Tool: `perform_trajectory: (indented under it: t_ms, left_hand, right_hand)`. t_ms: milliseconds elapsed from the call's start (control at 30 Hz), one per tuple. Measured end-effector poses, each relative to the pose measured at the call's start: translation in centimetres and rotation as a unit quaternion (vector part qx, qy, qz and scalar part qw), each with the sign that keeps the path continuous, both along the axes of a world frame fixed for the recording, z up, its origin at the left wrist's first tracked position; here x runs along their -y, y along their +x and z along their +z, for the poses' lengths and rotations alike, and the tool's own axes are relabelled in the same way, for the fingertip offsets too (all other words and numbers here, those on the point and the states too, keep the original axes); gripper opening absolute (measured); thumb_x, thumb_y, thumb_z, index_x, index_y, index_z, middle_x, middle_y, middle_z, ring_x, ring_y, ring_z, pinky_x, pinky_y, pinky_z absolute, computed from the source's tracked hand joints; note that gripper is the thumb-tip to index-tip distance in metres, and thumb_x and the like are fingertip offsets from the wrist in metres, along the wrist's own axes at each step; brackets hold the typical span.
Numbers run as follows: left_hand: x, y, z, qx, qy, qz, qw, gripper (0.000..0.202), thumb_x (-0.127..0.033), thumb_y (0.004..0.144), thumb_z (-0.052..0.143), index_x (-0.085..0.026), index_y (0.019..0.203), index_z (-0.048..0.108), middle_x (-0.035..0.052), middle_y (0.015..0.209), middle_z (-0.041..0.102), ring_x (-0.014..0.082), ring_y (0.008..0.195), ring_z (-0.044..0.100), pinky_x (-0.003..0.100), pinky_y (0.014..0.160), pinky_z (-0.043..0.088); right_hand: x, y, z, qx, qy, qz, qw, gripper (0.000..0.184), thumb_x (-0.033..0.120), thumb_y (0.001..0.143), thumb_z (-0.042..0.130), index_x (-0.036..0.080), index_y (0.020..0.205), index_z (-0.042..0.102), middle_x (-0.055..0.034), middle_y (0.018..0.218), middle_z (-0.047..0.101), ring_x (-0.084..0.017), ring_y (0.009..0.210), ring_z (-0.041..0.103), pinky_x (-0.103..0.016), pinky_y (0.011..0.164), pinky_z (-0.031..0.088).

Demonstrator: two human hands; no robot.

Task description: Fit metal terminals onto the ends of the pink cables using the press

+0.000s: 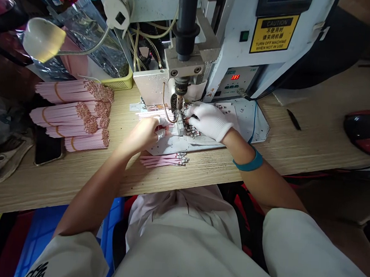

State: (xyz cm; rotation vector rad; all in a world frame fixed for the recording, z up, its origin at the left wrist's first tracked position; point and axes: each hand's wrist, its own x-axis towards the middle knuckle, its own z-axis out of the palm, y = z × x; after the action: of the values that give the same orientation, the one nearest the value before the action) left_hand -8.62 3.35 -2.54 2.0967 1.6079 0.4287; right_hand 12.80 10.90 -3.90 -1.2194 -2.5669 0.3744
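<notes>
My left hand (147,132) is bare with taped fingertips and is closed on a thin pink strip (148,113) that lies under the machine's welding head (179,96). My right hand (209,120) wears a white glove and pinches something small and dark just right of the head, over a scatter of small metal parts (194,131). A few more pink strips (162,159) lie on the table below my left hand. Both hands rest on a white mat (256,123).
Bundles of pink strips (74,112) with rubber bands are stacked at the left, beside a black phone (47,148). A lamp (43,38) hangs over them. The machine body (244,36) with a yellow caution label fills the back. A black tool (293,119) lies at right on the wooden table (316,140).
</notes>
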Motion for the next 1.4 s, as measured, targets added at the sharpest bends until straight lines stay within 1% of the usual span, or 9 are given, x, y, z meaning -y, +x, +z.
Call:
perform_trajectory:
  t_ms: [133,267,467,600,733,967,1067,1267,1400]
  left_hand:
    - [0.1,-0.2,0.4,0.053,-0.034,-0.009,0.998,0.013,-0.027,0.075,0.055,-0.015,0.076,0.06,0.0032,0.07,0.06,0.0139,0.06,0.05,0.024,0.057,0.037]
    - [0.2,-0.4,0.5,0.125,-0.064,0.002,0.99,0.015,-0.029,0.076,0.055,-0.016,0.08,0.058,0.0026,0.071,0.06,0.0146,0.063,0.054,0.024,0.057,0.039]
    - [-0.2,-0.7,0.0,0.183,-0.101,0.034,0.977,0.028,-0.041,0.073,0.067,-0.015,0.081,0.062,0.0023,0.069,0.06,0.0147,0.061,0.053,0.024,0.055,0.04]
    - [-0.3,-0.8,-0.3,0.196,-0.088,0.024,0.976,0.032,-0.045,0.074,0.068,-0.013,0.08,0.066,0.0054,0.082,0.066,0.0178,0.073,0.058,0.028,0.067,0.045]
    - [-0.2,-0.6,-0.1,0.207,-0.1,0.03,0.973,0.036,-0.049,0.076,0.068,-0.014,0.072,0.065,0.0065,0.083,0.067,0.0179,0.074,0.057,0.028,0.067,0.044]
    - [-0.3,-0.4,0.1,0.228,-0.081,0.021,0.97,0.038,-0.051,0.076,0.069,-0.014,0.071,0.066,0.0051,0.079,0.065,0.0166,0.074,0.055,0.027,0.068,0.043]
    - [-0.3,-0.5,-0.1,0.236,-0.083,0.022,0.968,0.036,-0.049,0.075,0.07,-0.013,0.073,0.066,0.0049,0.08,0.065,0.0159,0.073,0.055,0.026,0.068,0.044]
    - [-0.4,-0.7,-0.7,0.26,-0.098,0.019,0.96,0.035,-0.048,0.077,0.071,-0.013,0.079,0.068,0.0073,0.09,0.068,0.0167,0.077,0.059,0.029,0.075,0.047]
    - [-0.5,-0.6,-0.7,0.25,-0.096,0.023,0.963,0.037,-0.05,0.077,0.07,-0.013,0.078,0.067,0.0078,0.09,0.068,0.018,0.08,0.06,0.03,0.076,0.048]
  right_hand:
    - [0.0,0.2,0.2,-0.091,-0.058,-0.02,0.994,0.016,0.022,0.084,0.061,0.015,0.091,0.073,-0.0075,0.093,0.071,-0.023,0.087,0.063,-0.035,0.08,0.045]
    - [-0.2,1.2,0.7,-0.16,-0.111,-0.031,0.98,0.018,0.019,0.081,0.061,0.017,0.093,0.074,-0.0045,0.092,0.072,-0.021,0.085,0.064,-0.035,0.078,0.048]
    - [-0.6,3.3,1.7,-0.105,-0.116,0.02,0.988,0.019,0.015,0.077,0.063,0.022,0.085,0.078,-0.0031,0.09,0.072,-0.022,0.083,0.064,-0.036,0.078,0.048]
    - [-0.5,2.6,1.0,-0.071,-0.079,0.052,0.993,0.015,0.02,0.08,0.065,0.022,0.086,0.079,-0.0037,0.091,0.071,-0.023,0.084,0.063,-0.037,0.079,0.047]
    - [-0.2,1.5,0.5,-0.008,-0.033,0.096,0.995,0.017,0.018,0.082,0.061,0.017,0.086,0.078,-0.0083,0.093,0.069,-0.025,0.087,0.061,-0.037,0.077,0.044]
    - [0.1,1.9,1.1,-0.123,-0.068,0.036,0.989,0.02,0.018,0.083,0.055,0.017,0.093,0.073,-0.0037,0.096,0.072,-0.022,0.089,0.064,-0.033,0.08,0.045]
    - [-0.1,1.9,0.9,-0.106,-0.078,0.043,0.99,0.021,0.017,0.082,0.056,0.018,0.09,0.075,-0.0045,0.097,0.072,-0.024,0.092,0.065,-0.034,0.081,0.046]
    - [-0.8,2.2,0.6,-0.077,-0.046,-0.02,0.996,0.026,0.013,0.08,0.054,0.019,0.089,0.077,-0.0045,0.096,0.073,-0.026,0.093,0.064,-0.038,0.083,0.047]
    - [-1.1,2.7,0.0,-0.028,0.019,-0.112,0.993,0.028,0.014,0.083,0.053,0.018,0.098,0.076,-0.0104,0.101,0.07,-0.029,0.093,0.062,-0.04,0.08,0.047]
